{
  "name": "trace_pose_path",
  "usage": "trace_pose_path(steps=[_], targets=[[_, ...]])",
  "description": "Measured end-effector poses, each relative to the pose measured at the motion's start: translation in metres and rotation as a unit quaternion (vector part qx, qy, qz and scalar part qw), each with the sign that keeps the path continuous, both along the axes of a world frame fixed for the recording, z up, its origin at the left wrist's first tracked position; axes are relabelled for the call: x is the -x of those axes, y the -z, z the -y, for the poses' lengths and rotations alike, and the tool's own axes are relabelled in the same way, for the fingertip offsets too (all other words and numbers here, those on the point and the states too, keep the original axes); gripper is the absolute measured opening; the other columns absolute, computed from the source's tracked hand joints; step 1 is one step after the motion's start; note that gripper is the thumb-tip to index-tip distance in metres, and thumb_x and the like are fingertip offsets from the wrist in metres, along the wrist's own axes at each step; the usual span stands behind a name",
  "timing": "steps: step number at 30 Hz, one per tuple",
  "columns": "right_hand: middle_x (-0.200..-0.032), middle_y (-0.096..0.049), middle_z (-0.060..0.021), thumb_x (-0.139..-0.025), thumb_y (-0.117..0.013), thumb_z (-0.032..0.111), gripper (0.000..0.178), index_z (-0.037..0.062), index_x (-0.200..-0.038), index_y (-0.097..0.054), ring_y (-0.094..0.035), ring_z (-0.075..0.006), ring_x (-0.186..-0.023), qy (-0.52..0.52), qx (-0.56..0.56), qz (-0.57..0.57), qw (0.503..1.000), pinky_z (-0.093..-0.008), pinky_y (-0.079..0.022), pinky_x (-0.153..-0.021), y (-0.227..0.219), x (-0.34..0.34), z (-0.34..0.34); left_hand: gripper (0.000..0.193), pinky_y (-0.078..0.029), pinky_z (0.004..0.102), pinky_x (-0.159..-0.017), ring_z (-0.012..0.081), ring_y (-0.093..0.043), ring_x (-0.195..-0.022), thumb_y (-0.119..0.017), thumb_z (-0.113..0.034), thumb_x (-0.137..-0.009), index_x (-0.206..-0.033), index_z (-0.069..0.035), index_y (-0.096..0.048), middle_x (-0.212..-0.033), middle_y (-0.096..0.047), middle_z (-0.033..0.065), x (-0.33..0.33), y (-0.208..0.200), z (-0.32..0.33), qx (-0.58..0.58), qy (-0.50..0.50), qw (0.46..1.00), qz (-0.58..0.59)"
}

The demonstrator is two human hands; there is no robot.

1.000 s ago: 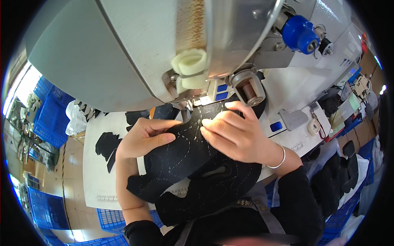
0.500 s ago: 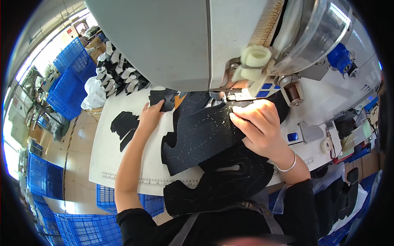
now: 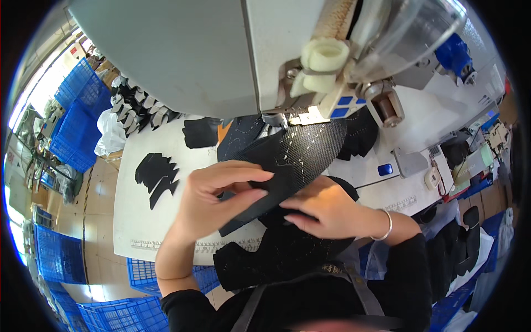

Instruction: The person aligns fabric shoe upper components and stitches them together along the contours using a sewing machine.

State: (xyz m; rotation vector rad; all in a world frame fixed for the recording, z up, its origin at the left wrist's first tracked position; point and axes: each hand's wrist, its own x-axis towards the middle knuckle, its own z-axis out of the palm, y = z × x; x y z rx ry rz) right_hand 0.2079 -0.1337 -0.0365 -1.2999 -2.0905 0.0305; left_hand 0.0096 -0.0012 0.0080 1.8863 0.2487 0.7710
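Below the sewing machine (image 3: 177, 55), the left hand (image 3: 213, 191) has returned to the black cloth (image 3: 315, 149), finger and thumb parted; the right hand (image 3: 329, 207) curls at its edge. Both now attend it; grips cannot be told.

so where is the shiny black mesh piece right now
In the head view, the shiny black mesh piece is near the centre, just below the sewing machine, to the right of the left hand and above the right hand.
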Motion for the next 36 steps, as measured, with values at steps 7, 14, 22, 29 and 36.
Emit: trace_pose_path(steps=[7,14,22,29,36], targets=[[-0.08,-0.07,-0.007,-0.09,-0.069,0.025,0.026,-0.0013,-0.091,-0.07,-0.063,-0.0095,-0.072,-0.019,0.179,-0.358,0.916,-0.0259,-0.049,-0.066,0.005,-0.004,-0.01,0.024,-0.039,0.0216,-0.049,0.0059,-0.05,-0.055,-0.069,0.005,-0.082,-0.103,-0.006,-0.073,-0.085,-0.061,0.003,-0.024,0.016,0.009,-0.188,-0.075,0.979,0.003],[-0.08,-0.071,-0.0054,-0.092,-0.067,0.024,0.024,-0.0001,-0.091,-0.071,-0.063,-0.0093,-0.073,-0.034,0.186,-0.395,0.899,-0.025,-0.049,-0.066,0.002,-0.004,-0.009,0.028,-0.034,0.0198,-0.053,0.0053,-0.043,-0.059,-0.069,0.007,-0.078,-0.104,-0.005,-0.074,-0.085,-0.059,0.0017,-0.029,0.02,0.006,-0.222,-0.084,0.971,0.014],[-0.074,-0.07,-0.0061,-0.093,-0.065,0.025,0.03,-0.0013,-0.08,-0.071,-0.062,-0.0075,-0.067,-0.033,0.168,-0.4,0.901,-0.023,-0.048,-0.06,0.003,-0.001,-0.011,0.029,-0.036,0.0196,-0.053,0.0048,-0.043,-0.059,-0.07,0.006,-0.078,-0.104,-0.006,-0.074,-0.087,-0.059,0.0015,-0.027,0.02,0.005,-0.227,-0.08,0.971,0.014],[-0.062,-0.066,-0.0072,-0.095,-0.06,0.028,0.042,-0.0028,-0.067,-0.068,-0.06,-0.0085,-0.056,0.018,0.253,-0.501,0.827,-0.0213,-0.046,-0.052,-0.004,-0.002,-0.006,0.05,-0.046,0.0316,-0.056,0.0202,-0.057,-0.063,-0.086,-0.032,-0.068,-0.101,0.001,-0.068,-0.082,-0.061,0.0067,-0.043,0.005,-0.008,-0.432,-0.248,0.866,0.03],[-0.063,-0.066,-0.0072,-0.096,-0.061,0.026,0.038,-0.0037,-0.074,-0.069,-0.06,-0.008,-0.056,-0.018,0.272,-0.504,0.82,-0.0209,-0.046,-0.052,-0.005,-0.004,-0.009,0.032,-0.032,0.0268,-0.05,0.0068,-0.037,-0.053,-0.071,-0.025,-0.085,-0.07,0.002,-0.062,-0.054,-0.043,-0.0024,-0.058,-0.009,-0.052,-0.001,0.011,0.976,-0.219]])
